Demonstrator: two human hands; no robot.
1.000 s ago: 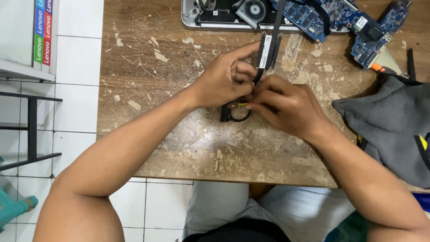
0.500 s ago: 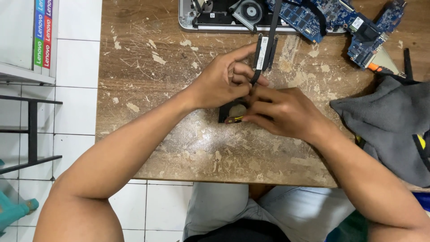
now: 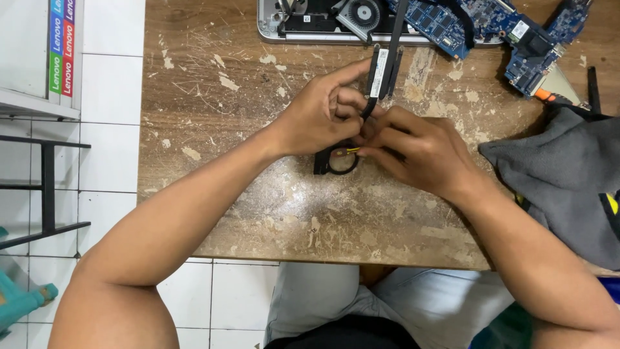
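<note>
Black fan assembly [image 3: 336,161] with its heat pipe [image 3: 381,74] sits pinched by left hand [image 3: 316,116] and right hand [image 3: 420,152] on the wooden table [image 3: 258,194].

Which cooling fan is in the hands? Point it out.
The small black fan under both hands, the left hand and the right hand, at mid-table. The other fan sits untouched inside the opened laptop at the far edge.

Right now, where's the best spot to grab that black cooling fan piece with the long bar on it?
Grip the long flat bar from its free far end, pinching its two long edges. It sticks out past both hands, while the round fan housing is mostly covered by the left hand and right hand.
</note>
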